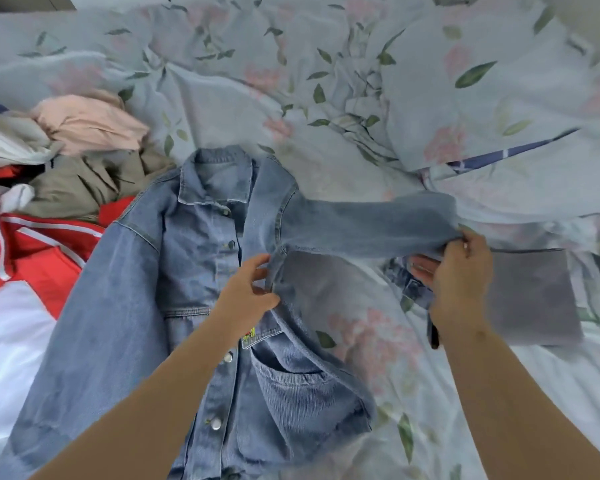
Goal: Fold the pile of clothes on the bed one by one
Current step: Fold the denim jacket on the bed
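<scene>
A blue denim jacket (194, 271) lies face up on the bed, collar at the far end, buttons down its front. My left hand (248, 294) pinches the jacket's side seam near the armpit. My right hand (458, 271) grips the end of the jacket's right sleeve (361, 225), which is lifted and stretched out to the right above the sheet. The jacket's other sleeve lies flat along its left side. The pile of clothes (70, 161) sits at the left: pink, beige, white and red garments.
A red and white garment (21, 271) lies at the left, partly under the jacket. A folded grey cloth (534, 299) sits to the right, behind my right hand. The floral sheet (361, 98) and a rumpled duvet cover the far side.
</scene>
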A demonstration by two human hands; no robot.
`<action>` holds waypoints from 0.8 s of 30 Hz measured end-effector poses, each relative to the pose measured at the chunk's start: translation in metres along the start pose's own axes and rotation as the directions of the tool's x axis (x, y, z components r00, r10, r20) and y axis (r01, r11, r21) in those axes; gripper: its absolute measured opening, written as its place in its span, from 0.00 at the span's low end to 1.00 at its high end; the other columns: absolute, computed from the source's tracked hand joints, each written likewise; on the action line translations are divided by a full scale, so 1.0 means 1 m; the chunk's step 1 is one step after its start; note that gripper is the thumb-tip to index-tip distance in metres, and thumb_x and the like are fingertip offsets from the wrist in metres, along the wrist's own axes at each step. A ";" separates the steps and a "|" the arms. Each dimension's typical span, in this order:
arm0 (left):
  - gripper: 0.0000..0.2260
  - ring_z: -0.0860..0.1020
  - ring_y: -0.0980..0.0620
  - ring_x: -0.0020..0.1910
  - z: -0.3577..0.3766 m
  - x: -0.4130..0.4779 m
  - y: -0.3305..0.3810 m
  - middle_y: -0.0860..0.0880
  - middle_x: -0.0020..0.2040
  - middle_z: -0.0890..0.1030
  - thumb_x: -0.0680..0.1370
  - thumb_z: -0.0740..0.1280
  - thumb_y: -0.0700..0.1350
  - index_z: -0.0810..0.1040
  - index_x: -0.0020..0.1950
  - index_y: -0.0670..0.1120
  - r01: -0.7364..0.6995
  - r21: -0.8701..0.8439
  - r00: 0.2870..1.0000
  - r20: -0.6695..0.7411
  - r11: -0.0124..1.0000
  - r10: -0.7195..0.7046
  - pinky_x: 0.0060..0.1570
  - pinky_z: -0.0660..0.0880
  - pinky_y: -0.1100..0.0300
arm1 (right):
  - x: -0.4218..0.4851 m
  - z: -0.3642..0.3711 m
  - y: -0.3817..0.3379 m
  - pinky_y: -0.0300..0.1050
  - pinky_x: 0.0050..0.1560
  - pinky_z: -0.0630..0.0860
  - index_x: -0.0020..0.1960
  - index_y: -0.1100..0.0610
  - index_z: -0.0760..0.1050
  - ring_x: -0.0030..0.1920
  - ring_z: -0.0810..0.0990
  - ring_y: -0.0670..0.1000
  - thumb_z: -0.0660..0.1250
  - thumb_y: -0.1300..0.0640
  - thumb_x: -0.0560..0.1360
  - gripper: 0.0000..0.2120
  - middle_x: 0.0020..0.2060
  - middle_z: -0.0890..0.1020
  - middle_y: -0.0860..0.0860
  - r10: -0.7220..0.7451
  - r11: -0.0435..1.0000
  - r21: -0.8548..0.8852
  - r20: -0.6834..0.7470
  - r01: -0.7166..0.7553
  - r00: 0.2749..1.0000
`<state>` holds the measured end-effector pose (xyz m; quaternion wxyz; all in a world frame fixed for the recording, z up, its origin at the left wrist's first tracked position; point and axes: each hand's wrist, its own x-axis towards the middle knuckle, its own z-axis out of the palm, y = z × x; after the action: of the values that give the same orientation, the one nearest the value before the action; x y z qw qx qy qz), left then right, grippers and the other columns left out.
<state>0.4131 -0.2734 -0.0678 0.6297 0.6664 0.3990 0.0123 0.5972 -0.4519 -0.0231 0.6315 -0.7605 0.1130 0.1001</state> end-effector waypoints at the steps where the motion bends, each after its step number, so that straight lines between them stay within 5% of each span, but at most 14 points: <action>1: 0.28 0.79 0.56 0.38 0.005 0.002 0.000 0.53 0.56 0.77 0.72 0.66 0.28 0.70 0.65 0.53 0.022 0.033 0.999 0.034 0.999 -0.023 0.40 0.76 0.59 | 0.001 -0.002 0.005 0.39 0.32 0.78 0.49 0.52 0.70 0.36 0.80 0.46 0.52 0.61 0.81 0.10 0.43 0.76 0.48 0.099 0.992 0.077 0.005 -0.099 0.995; 6: 0.25 0.78 0.52 0.48 0.017 0.015 -0.003 0.54 0.57 0.75 0.76 0.68 0.38 0.67 0.68 0.55 0.098 0.122 0.993 0.055 0.988 -0.106 0.44 0.76 0.59 | 0.022 -0.018 0.014 0.41 0.36 0.70 0.42 0.53 0.70 0.32 0.72 0.44 0.60 0.58 0.77 0.05 0.37 0.74 0.47 0.278 0.880 0.403 -0.007 -0.252 0.961; 11: 0.18 0.78 0.52 0.48 0.017 0.021 0.002 0.54 0.54 0.77 0.77 0.66 0.40 0.70 0.64 0.54 0.134 0.082 0.991 -0.012 0.988 -0.134 0.46 0.76 0.58 | 0.036 -0.003 -0.028 0.35 0.43 0.74 0.52 0.51 0.74 0.43 0.76 0.41 0.60 0.59 0.77 0.07 0.44 0.76 0.44 -0.102 0.952 0.292 0.025 0.090 0.994; 15: 0.17 0.77 0.48 0.45 0.024 0.023 0.010 0.53 0.52 0.78 0.78 0.65 0.40 0.71 0.65 0.53 0.144 0.003 0.990 0.014 0.990 -0.144 0.46 0.74 0.56 | 0.076 -0.031 -0.074 0.37 0.53 0.73 0.60 0.53 0.70 0.55 0.74 0.45 0.64 0.50 0.68 0.21 0.56 0.75 0.48 -0.277 0.899 0.337 -0.060 0.281 0.959; 19: 0.16 0.78 0.46 0.47 0.033 0.022 0.007 0.54 0.56 0.77 0.79 0.64 0.43 0.70 0.65 0.54 0.115 0.075 0.992 0.047 0.990 -0.119 0.49 0.75 0.53 | 0.088 -0.042 -0.053 0.45 0.69 0.64 0.77 0.53 0.49 0.73 0.60 0.52 0.66 0.53 0.76 0.37 0.75 0.54 0.54 -0.122 0.987 -0.118 -0.089 0.111 0.989; 22: 0.14 0.77 0.49 0.48 0.038 0.015 -0.006 0.53 0.57 0.77 0.80 0.63 0.43 0.71 0.65 0.53 0.110 0.164 0.992 0.046 0.980 -0.118 0.48 0.74 0.53 | 0.054 -0.032 0.007 0.49 0.61 0.69 0.73 0.62 0.59 0.65 0.69 0.57 0.63 0.60 0.78 0.26 0.68 0.68 0.56 -0.055 0.953 -0.296 0.053 0.068 0.997; 24: 0.14 0.76 0.52 0.47 0.037 0.007 -0.022 0.52 0.58 0.77 0.80 0.62 0.43 0.71 0.65 0.51 0.112 0.220 0.992 0.038 0.969 -0.123 0.44 0.73 0.60 | 0.016 -0.026 0.049 0.48 0.54 0.68 0.70 0.65 0.64 0.62 0.72 0.60 0.63 0.56 0.79 0.23 0.63 0.73 0.58 0.217 0.896 -0.431 0.222 -0.104 0.951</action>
<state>0.4257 -0.3025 -0.0971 0.5627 0.7064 0.4207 -0.0858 0.5985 -0.4870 -0.0694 0.4548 -0.8446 0.0667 0.2745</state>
